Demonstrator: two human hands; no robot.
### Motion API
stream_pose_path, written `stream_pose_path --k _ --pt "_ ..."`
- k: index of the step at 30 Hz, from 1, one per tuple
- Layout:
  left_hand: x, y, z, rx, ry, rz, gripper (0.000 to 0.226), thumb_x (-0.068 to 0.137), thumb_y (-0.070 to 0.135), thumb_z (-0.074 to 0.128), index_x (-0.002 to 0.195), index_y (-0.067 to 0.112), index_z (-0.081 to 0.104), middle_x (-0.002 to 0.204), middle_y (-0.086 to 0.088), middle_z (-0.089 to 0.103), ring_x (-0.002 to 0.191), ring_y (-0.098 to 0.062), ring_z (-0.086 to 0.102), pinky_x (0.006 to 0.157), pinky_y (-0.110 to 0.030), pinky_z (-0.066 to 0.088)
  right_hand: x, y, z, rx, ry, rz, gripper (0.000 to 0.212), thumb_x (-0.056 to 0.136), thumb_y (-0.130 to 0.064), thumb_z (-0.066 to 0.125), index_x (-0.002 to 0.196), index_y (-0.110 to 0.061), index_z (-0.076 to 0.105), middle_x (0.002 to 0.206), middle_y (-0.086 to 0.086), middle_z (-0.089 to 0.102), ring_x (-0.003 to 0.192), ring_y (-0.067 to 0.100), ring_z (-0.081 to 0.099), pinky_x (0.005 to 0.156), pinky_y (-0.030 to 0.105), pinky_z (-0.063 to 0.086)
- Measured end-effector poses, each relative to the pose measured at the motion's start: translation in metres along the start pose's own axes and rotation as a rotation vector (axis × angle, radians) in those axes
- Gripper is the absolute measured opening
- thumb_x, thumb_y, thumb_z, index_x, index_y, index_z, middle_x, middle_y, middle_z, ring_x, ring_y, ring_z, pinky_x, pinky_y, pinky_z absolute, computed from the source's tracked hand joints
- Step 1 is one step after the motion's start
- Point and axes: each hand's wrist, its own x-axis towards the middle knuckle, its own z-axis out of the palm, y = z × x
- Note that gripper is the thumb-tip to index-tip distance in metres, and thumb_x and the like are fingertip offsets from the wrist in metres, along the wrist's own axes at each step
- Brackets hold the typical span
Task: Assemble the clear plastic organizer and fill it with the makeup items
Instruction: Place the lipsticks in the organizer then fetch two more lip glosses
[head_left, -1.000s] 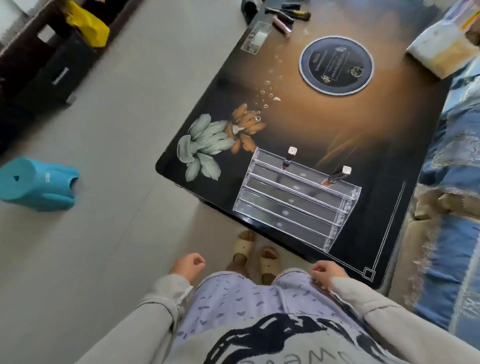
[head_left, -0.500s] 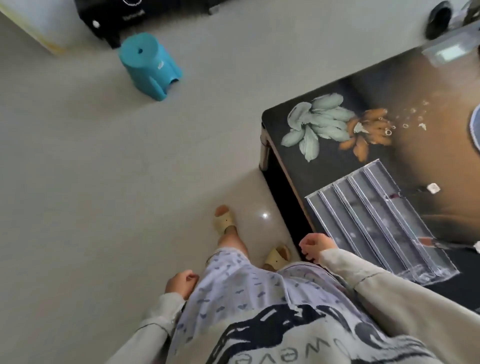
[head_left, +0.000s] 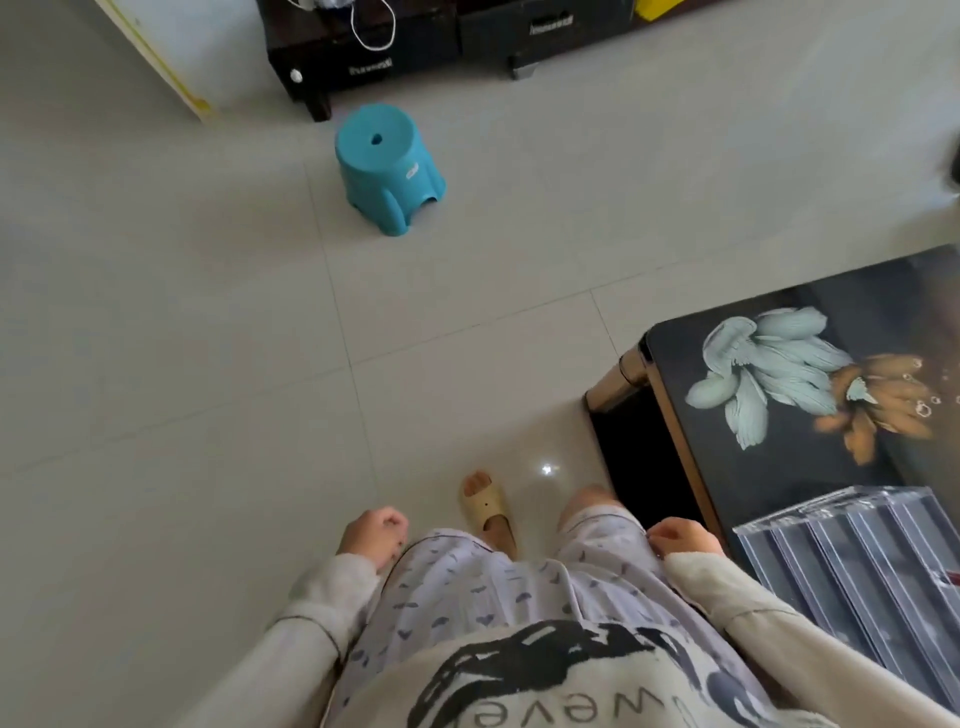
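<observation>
Hanging loosely curled, empty: left hand, right hand | shirt reads "weve" | organizer on table

The floor was pale grey tile with thin darker seams. On it, far and left of centre, stood a teal stool. The far cabinet was dark brown to black, with a white cord looped over it. On the right, the table was glossy black, painted with pale mint-green fins or petals and an orange cluster, and its leg was bronze-toned. The organizer on it was clear, its edges showing whitish. Near, the slipper was cream-yellow, the trousers pale lilac with small dark blue marks, and the top cream with a black brush-stroke print and black lettering.
</observation>
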Motion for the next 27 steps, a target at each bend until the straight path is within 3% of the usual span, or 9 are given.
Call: stream_pose_path --k 6,10,12,13,16,18,20,24,27 --pt "0.052 0.049 -0.061 -0.114 0.035 0.099 0.035 0.087 0.004 0.049 0.057 0.022 0.052 0.063 -0.002 0.057 0.048 -0.013 0.048 0.051 -0.020 0.034 -0.004 -0.054 0.003 0.080 0.007 0.084 0.023 0.085 -0.003 0.049 0.100 -0.003 0.067 0.114 0.020 0.064 0.095 0.028 0.056 0.079 0.027 0.041" --pt "0.076 0.079 -0.077 -0.162 -0.001 0.107 0.034 0.086 0.002 0.047 0.059 0.021 0.052 0.061 0.000 0.056 0.050 -0.016 0.048 0.050 -0.020 0.032 0.001 -0.141 0.010 0.245 -0.026 0.063 0.040 0.094 -0.024 0.037 0.092 0.004 0.065 0.085 0.019 0.062 0.093 0.026 0.053 0.103 0.037 0.040" --pt "0.085 0.090 -0.083 -0.156 -0.015 0.090 0.034 0.086 0.002 0.047 0.059 0.021 0.052 0.060 0.001 0.056 0.050 -0.016 0.048 0.050 -0.019 0.032 0.006 -0.143 -0.011 0.254 -0.075 0.159 0.040 0.090 -0.014 0.041 0.068 0.004 0.069 0.069 0.027 0.065 0.071 0.016 0.057 0.087 0.028 0.049" --pt "0.089 0.095 -0.085 -0.139 -0.024 0.074 0.034 0.086 0.002 0.047 0.059 0.022 0.052 0.060 0.002 0.056 0.049 -0.015 0.048 0.050 -0.019 0.033 0.011 -0.132 -0.026 0.224 -0.050 0.194 0.033 0.088 -0.008 0.046 0.065 0.000 0.069 0.078 0.026 0.069 0.072 0.018 0.059 0.080 0.026 0.049" --pt "0.100 0.110 -0.093 -0.053 -0.061 0.004 0.030 0.087 0.007 0.047 0.061 0.021 0.053 0.063 0.002 0.059 0.052 -0.015 0.051 0.056 -0.023 0.041 0.048 -0.146 -0.052 0.078 -0.035 0.135 0.023 0.088 -0.006 0.050 0.099 0.000 0.069 0.086 0.011 0.062 0.082 0.022 0.056 0.076 0.029 0.047" --pt "0.108 0.123 -0.101 0.061 -0.118 -0.030 0.019 0.089 0.012 0.049 0.075 0.017 0.061 0.081 -0.006 0.067 0.072 -0.023 0.061 0.072 -0.026 0.048 0.077 -0.178 -0.069 0.071 -0.061 0.068 0.023 0.088 -0.004 0.047 0.098 0.003 0.067 0.074 0.011 0.058 0.077 0.024 0.054 0.072 0.036 0.051" --pt "0.116 0.139 -0.111 0.183 -0.145 -0.055 0.014 0.091 0.018 0.050 0.086 0.018 0.064 0.104 -0.008 0.067 0.093 -0.023 0.064 0.080 -0.021 0.044 0.094 -0.210 -0.090 0.101 -0.074 0.025 0.020 0.088 -0.004 0.047 0.094 -0.005 0.065 0.069 0.008 0.057 0.071 0.023 0.058 0.056 0.025 0.046" --pt "0.139 0.187 -0.134 0.159 -0.126 -0.014 0.034 0.091 0.010 0.048 0.060 0.026 0.048 0.089 -0.005 0.058 0.075 -0.021 0.051 0.066 -0.021 0.039 0.123 -0.263 -0.133 0.140 -0.006 -0.045 0.017 0.088 -0.007 0.048 0.088 -0.013 0.064 0.079 0.009 0.058 0.073 0.020 0.055 0.055 0.020 0.041" --pt "0.158 0.227 -0.149 0.189 -0.121 0.014 0.028 0.091 0.009 0.048 0.066 0.023 0.049 0.089 -0.004 0.056 0.079 -0.019 0.049 0.072 -0.020 0.033 0.140 -0.290 -0.162 0.144 -0.019 -0.061 0.021 0.088 -0.003 0.047 0.099 -0.006 0.065 0.088 0.009 0.059 0.075 0.022 0.056 0.052 0.018 0.043"
